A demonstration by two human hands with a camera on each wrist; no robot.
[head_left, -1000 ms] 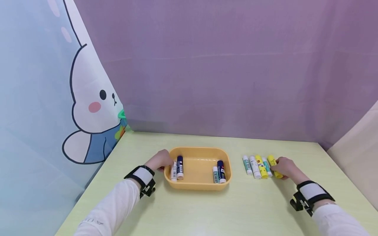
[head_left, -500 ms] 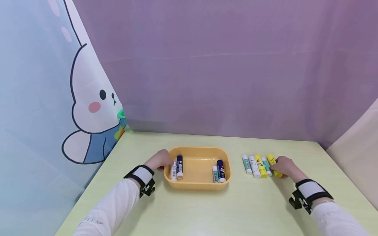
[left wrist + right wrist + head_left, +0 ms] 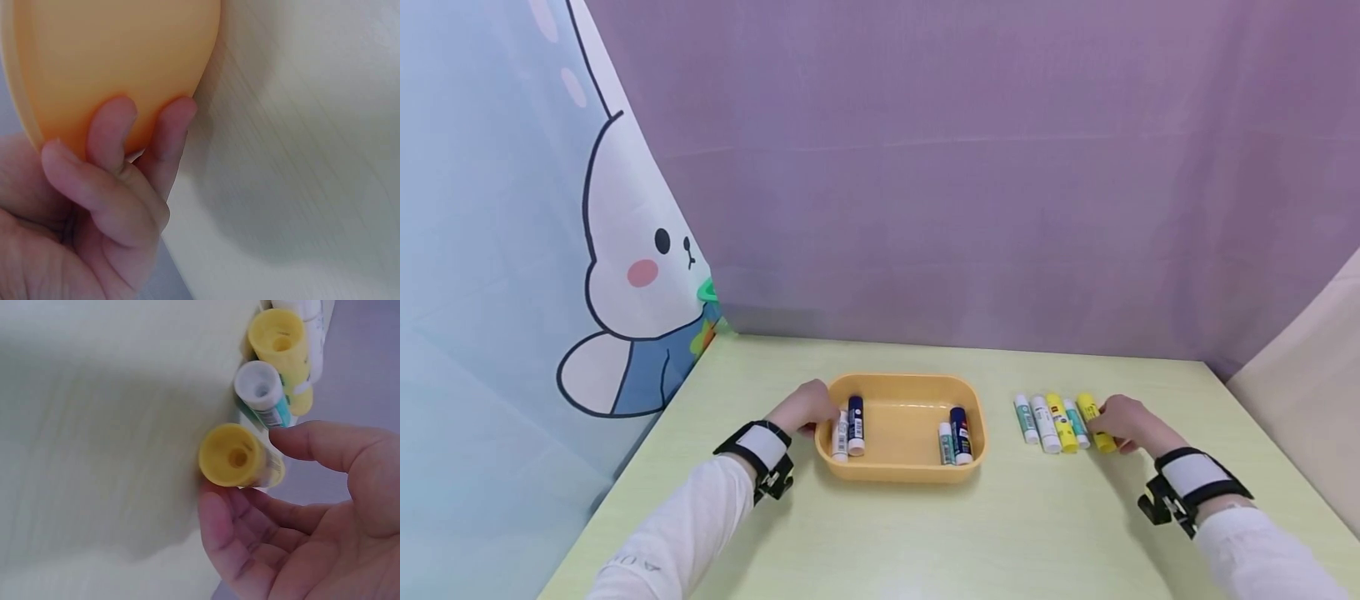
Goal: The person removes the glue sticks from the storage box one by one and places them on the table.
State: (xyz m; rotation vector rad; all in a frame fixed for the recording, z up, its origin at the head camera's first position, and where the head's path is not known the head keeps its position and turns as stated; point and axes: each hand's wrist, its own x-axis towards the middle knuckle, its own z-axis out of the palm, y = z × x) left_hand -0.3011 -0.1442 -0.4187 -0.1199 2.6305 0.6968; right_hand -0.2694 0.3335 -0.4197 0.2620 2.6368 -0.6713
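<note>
My left hand (image 3: 811,405) grips the left end of a yellow-orange plastic tray (image 3: 898,473). In the left wrist view its curled fingertips (image 3: 111,134) press the tray's outer wall; most of the thumb is hidden. At the right, my right hand (image 3: 1127,423) is around a yellow glue stick (image 3: 232,456), the rightmost of a row lying on the table. Its fingers touch one side, while the thumb appears slightly apart on the other, close to a small white-and-teal glue stick (image 3: 262,390). Another yellow glue stick (image 3: 1062,423) lies beyond that one.
Inside the tray, a white glue stick (image 3: 840,437) and a dark blue one (image 3: 856,425) lie left; a teal one (image 3: 947,446) and another dark blue one (image 3: 960,435) lie right. A white glue stick (image 3: 1045,425) and a teal-labelled one (image 3: 1026,420) continue the row.
The right hand's fingers have loosened slightly around the yellow glue stick. The left hand and the tray have stayed in place.
</note>
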